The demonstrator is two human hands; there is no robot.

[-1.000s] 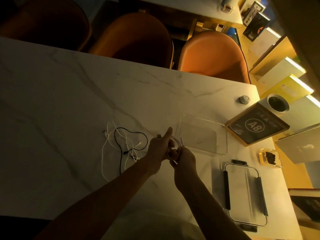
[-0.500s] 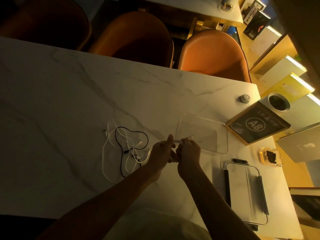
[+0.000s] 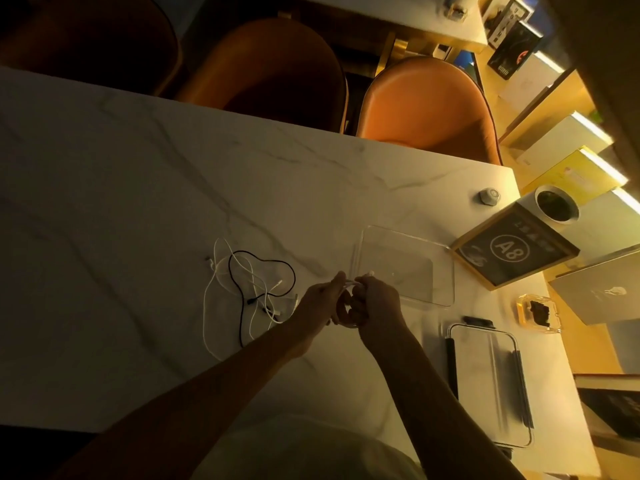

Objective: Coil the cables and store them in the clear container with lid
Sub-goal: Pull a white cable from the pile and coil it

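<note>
Pinching white cable (image 3: 349, 284) between both hands (image 3: 349, 301).

- Marble table (image 3: 138, 209).
- Orange chair (image 3: 429, 105) beyond its far edge.
- "A8" sign (image 3: 512, 252) at right.
- Cup (image 3: 557, 207) behind sign.
- Knob (image 3: 489, 196) left of cup.

I see a white marble table (image 3: 138, 188) with grey veins. On it, left of centre, lies a loose tangle of white cables (image 3: 221, 292) with one black cable (image 3: 242, 306) looped through them. To the right sits the clear container (image 3: 446, 271), open, and nearer me its lid (image 3: 485, 386) with dark clips. Far right I see a small round knob (image 3: 489, 196), a framed A8 sign (image 3: 512, 251) and a small amber case (image 3: 538, 311).
</note>
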